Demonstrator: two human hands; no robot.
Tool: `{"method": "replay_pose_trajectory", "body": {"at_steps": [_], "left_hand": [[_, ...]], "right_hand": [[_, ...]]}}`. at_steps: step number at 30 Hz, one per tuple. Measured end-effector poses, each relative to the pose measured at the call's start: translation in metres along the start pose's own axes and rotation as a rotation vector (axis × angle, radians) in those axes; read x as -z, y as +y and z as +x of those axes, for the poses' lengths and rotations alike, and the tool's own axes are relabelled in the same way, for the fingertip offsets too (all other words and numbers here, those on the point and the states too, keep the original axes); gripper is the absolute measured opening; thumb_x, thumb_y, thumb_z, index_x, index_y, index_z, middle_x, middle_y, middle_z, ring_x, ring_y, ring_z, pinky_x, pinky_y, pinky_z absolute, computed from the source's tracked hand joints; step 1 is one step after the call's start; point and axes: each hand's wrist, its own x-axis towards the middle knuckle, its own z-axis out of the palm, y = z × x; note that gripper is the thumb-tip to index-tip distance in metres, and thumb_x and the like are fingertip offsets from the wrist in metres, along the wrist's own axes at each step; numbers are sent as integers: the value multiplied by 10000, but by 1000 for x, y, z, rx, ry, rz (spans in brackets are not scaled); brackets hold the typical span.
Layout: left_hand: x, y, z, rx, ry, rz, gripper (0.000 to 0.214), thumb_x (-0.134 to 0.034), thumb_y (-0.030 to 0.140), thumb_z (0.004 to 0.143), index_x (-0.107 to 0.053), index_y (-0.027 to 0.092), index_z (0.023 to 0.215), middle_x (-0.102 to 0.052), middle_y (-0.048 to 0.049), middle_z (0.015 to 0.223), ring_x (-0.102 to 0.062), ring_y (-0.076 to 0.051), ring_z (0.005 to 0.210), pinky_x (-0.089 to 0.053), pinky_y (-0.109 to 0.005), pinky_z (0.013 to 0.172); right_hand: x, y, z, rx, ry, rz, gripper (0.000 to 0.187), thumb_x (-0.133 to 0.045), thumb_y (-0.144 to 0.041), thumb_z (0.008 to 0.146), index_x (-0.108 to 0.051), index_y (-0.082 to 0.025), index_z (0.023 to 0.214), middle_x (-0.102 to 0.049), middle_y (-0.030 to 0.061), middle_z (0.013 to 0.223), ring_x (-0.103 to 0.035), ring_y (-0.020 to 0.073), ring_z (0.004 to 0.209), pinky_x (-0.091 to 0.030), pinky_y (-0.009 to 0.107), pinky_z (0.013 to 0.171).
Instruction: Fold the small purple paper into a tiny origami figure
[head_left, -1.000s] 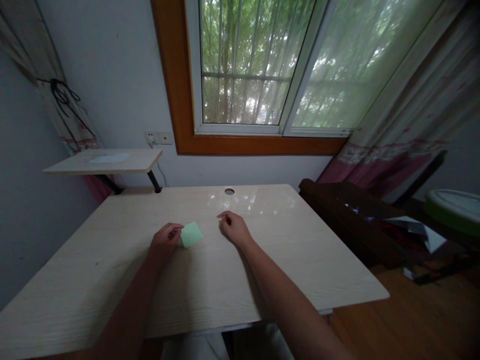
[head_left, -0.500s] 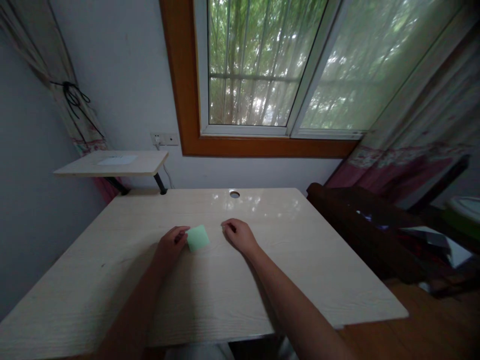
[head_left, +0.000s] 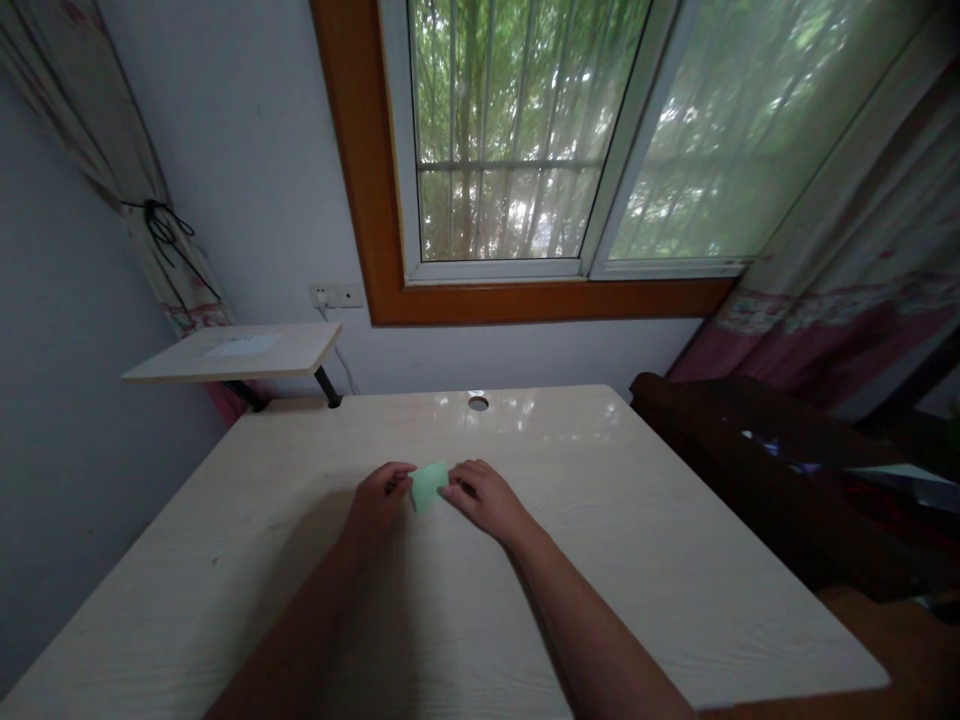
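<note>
A small light green square of paper (head_left: pixel 428 485) lies near the middle of a pale wooden table (head_left: pixel 675 560). My left hand (head_left: pixel 379 500) pinches its left edge with curled fingers. From the other side, my right hand (head_left: pixel 486 497) has its fingertips closed on the paper's right edge. Both forearms reach in from the bottom of the view.
A round cable hole (head_left: pixel 478 403) sits at the table's far edge. At the back left a small raised shelf (head_left: pixel 232 352) stands below a wall socket (head_left: pixel 336 295). A window is behind the table. Dark wooden furniture (head_left: pixel 757 450) and a curtain stand to the right.
My right hand has moved left and now touches the green paper. Both hands and the paper now sit close together; the camera has shifted a little.
</note>
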Motion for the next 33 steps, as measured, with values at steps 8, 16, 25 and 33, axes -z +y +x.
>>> {"method": "replay_pose_trajectory", "body": {"at_steps": [8, 16, 25, 33], "left_hand": [[-43, 8, 13, -60, -13, -91, 285, -590, 340, 829, -699, 186, 1042, -719, -78, 966, -673, -191, 836, -532, -280, 733], [-34, 5, 10, 0, 88, -180, 304, -563, 360, 839, -669, 166, 1049, -689, -53, 880, -660, -173, 806, -525, -273, 744], [-32, 6, 11, 16, 68, -176, 299, -582, 364, 830, -663, 165, 1039, -669, -41, 856, -647, -169, 772, -511, -271, 717], [-35, 0, 14, -5, -6, -140, 300, -594, 404, 829, -669, 164, 993, -646, -20, 773, -597, -157, 676, -460, -250, 621]], "right_hand": [[1, 14, -2, -135, 74, 111, 158, -608, -316, 882, -632, -190, 790, -619, 20, 768, -548, 164, 757, -413, 263, 706], [-1, 24, -3, -245, 81, 347, 183, -590, -355, 865, -633, -181, 828, -616, -3, 747, -544, 136, 687, -427, 234, 649], [-2, 28, -2, -324, 144, 449, 166, -616, -349, 831, -640, -184, 837, -583, -15, 701, -525, 127, 653, -435, 235, 629], [-1, 26, -1, -317, 113, 465, 193, -618, -336, 835, -686, -178, 922, -596, -13, 713, -531, 122, 659, -438, 236, 642]]}}
